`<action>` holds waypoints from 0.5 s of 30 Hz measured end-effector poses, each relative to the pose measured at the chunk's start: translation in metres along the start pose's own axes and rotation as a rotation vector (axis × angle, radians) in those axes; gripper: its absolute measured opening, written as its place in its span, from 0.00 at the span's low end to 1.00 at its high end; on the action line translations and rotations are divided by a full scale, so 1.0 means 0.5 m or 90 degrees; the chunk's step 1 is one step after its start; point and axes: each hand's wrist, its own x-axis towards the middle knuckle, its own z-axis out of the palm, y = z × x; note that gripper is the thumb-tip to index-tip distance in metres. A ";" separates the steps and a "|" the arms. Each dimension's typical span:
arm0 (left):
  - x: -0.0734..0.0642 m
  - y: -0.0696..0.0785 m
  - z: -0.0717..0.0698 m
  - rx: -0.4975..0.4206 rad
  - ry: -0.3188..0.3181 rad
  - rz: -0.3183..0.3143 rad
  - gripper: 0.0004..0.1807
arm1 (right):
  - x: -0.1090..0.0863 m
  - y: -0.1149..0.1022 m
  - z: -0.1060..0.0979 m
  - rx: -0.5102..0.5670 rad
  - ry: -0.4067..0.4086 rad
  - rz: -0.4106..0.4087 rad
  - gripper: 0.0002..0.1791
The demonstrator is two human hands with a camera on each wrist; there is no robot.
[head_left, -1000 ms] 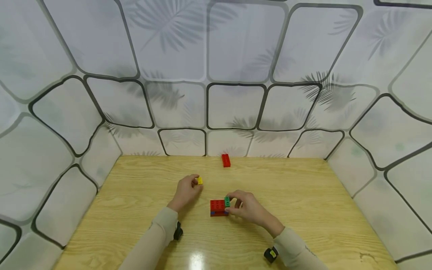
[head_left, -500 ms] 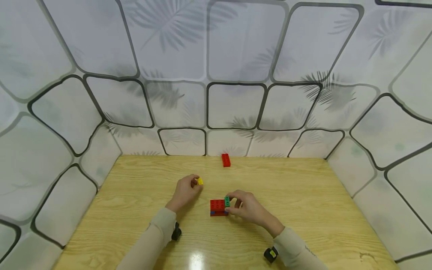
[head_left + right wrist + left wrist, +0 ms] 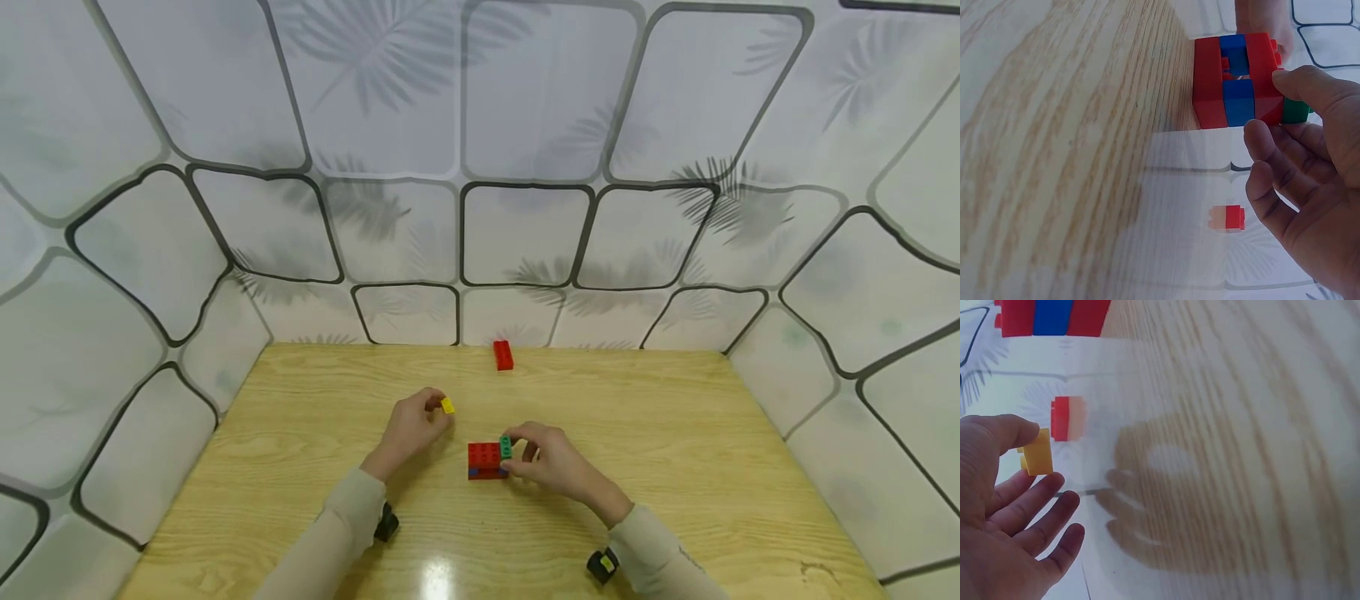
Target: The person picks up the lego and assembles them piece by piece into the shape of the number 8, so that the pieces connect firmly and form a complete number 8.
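Note:
My left hand (image 3: 411,429) pinches a small yellow toy brick (image 3: 1039,452) between thumb and fingers, slightly above the table. Right of it stands a stack of toy bricks (image 3: 483,461): two blue bricks, with a gap between them, sit between a lower red brick (image 3: 1208,83) and an upper red one. A green brick (image 3: 506,447) is on top at the stack's right end. Thumb and fingers of my right hand (image 3: 553,458) grip the green brick from the right; in the right wrist view the thumb tip also reaches the upper red brick. Fingers partly hide the green brick there.
A single red brick (image 3: 503,355) lies near the back edge of the wooden table (image 3: 637,400). Patterned cloth walls (image 3: 525,233) rise behind the table and at both sides. Black wrist cameras (image 3: 602,566) hang beneath both sleeves.
My left hand's wrist has swung slightly left and toward me, and the yellow brick has shifted a little right and tilted. My right hand and the stack stay where they were.

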 end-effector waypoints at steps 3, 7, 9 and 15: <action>-0.005 0.008 -0.001 -0.004 -0.005 -0.005 0.18 | 0.001 0.000 0.000 -0.005 0.004 0.004 0.23; -0.011 0.018 -0.002 -0.015 -0.006 -0.006 0.18 | 0.001 0.000 0.000 -0.008 0.004 0.009 0.23; -0.014 0.022 -0.002 -0.018 -0.007 0.002 0.18 | 0.001 0.000 0.000 -0.008 0.003 0.012 0.23; -0.023 0.032 0.000 -0.032 -0.008 0.023 0.19 | 0.001 0.000 0.001 -0.009 0.002 0.016 0.23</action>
